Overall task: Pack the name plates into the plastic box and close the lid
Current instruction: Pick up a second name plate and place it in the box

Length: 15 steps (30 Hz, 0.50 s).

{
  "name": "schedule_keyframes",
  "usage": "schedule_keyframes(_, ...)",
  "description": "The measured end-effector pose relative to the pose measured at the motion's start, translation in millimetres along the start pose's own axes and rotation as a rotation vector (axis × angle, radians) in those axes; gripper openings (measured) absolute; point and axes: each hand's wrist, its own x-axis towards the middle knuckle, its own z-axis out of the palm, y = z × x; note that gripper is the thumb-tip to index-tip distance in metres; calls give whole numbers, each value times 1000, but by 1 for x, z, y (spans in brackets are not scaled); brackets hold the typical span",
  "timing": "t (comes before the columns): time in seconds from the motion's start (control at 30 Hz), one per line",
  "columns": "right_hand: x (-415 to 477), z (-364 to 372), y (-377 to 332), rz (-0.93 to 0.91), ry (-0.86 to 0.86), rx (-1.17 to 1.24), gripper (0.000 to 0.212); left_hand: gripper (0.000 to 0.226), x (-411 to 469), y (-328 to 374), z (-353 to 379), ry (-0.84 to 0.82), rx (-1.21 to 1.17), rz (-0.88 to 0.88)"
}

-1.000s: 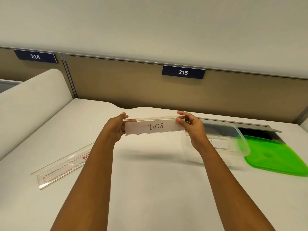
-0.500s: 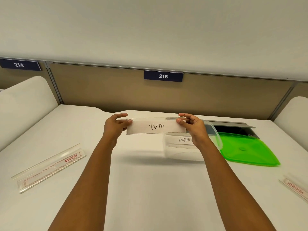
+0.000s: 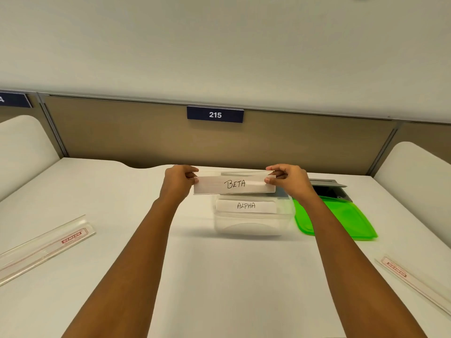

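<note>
I hold a clear name plate marked BETA (image 3: 234, 184) level in the air by its two ends. My left hand (image 3: 179, 179) pinches its left end and my right hand (image 3: 288, 179) pinches its right end. Directly beneath it stands the clear plastic box (image 3: 253, 225) on the white table, open at the top. A second name plate marked ALPHA (image 3: 246, 206) lies inside the box. The green lid (image 3: 341, 220) lies flat on the table just right of the box.
A long clear name plate holder (image 3: 46, 247) lies at the table's left. Another one (image 3: 415, 281) lies at the right edge. A dark grey cable hatch (image 3: 329, 189) sits behind the lid. A beige partition with a sign 215 (image 3: 215, 114) backs the desk.
My view has swung right, so the box now sits centred under the BETA plate. Both hands have carried the plate over the box; the right-hand holder has come into sight.
</note>
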Motion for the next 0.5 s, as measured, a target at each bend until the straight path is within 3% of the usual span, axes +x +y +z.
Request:
schedule_keyframes(0.37,3,-33,23,-11,92,-337,28,24,4,33,39,-11,336,243)
schedule_keyframes(0.5,4,-38,38,-4,48,-402,24,25,11,37,52,-58,269,229)
